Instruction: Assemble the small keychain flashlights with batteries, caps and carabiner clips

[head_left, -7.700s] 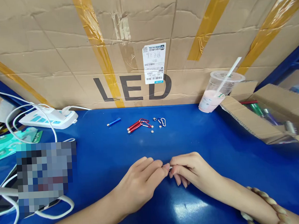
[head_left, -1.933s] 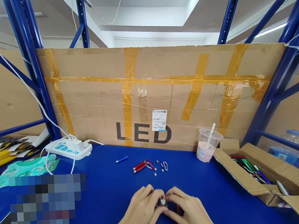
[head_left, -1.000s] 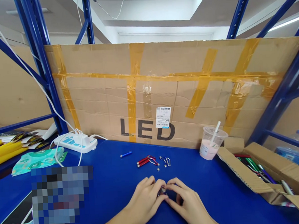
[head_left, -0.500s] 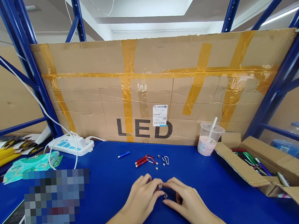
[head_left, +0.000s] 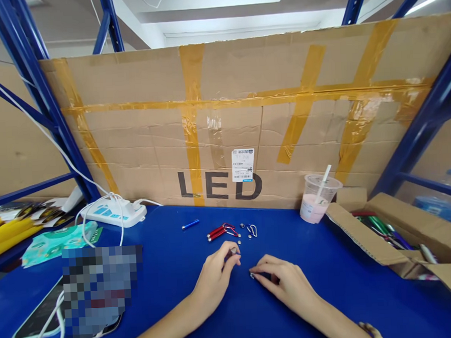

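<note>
My left hand (head_left: 216, 275) rests on the blue table (head_left: 172, 303) with its fingertips pinched on a small dark and silver piece (head_left: 233, 251). My right hand (head_left: 282, 283) lies a little to the right, its fingers curled and pinched on a tiny metal part (head_left: 251, 275). Just beyond the hands lie two red keychain flashlights (head_left: 218, 232), a silver carabiner clip (head_left: 253, 230), small round button cells (head_left: 239, 242) and a blue mini flashlight (head_left: 190, 224).
A taped cardboard sheet marked LED (head_left: 219, 185) stands at the back. A plastic cup with a straw (head_left: 318, 199) and an open cardboard box of coloured pens (head_left: 395, 235) sit right. A white power strip (head_left: 114, 212), cables and a phone (head_left: 40, 320) lie left.
My hands were together on one small item; now they have drawn apart, the left moving forward with one piece, the right staying back with another. The camera tilted up since the oldest frame.
</note>
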A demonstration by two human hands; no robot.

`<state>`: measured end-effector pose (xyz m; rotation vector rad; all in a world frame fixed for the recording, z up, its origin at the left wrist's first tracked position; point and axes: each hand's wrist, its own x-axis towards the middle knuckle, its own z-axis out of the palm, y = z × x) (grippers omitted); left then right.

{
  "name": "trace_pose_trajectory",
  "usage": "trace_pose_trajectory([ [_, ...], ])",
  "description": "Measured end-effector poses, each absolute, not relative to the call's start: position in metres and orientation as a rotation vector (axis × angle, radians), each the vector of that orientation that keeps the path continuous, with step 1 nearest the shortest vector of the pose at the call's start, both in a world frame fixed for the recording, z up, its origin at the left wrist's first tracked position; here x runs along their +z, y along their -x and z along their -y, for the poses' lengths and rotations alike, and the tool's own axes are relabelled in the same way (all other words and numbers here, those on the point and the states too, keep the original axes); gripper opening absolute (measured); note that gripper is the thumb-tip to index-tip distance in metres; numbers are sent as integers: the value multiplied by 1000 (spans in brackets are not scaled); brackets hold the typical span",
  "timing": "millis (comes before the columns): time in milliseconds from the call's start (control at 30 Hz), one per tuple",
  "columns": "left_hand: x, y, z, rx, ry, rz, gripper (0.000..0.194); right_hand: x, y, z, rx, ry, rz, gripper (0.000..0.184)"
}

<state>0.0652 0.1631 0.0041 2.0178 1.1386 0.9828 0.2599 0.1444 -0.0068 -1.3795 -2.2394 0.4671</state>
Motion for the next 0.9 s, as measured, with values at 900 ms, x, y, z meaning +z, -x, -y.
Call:
trace_pose_trajectory([
  [900, -2, -71, -150, 908, -2722, -962, 32, 5, -255, -143, 995, 1120, 1645, 31],
])
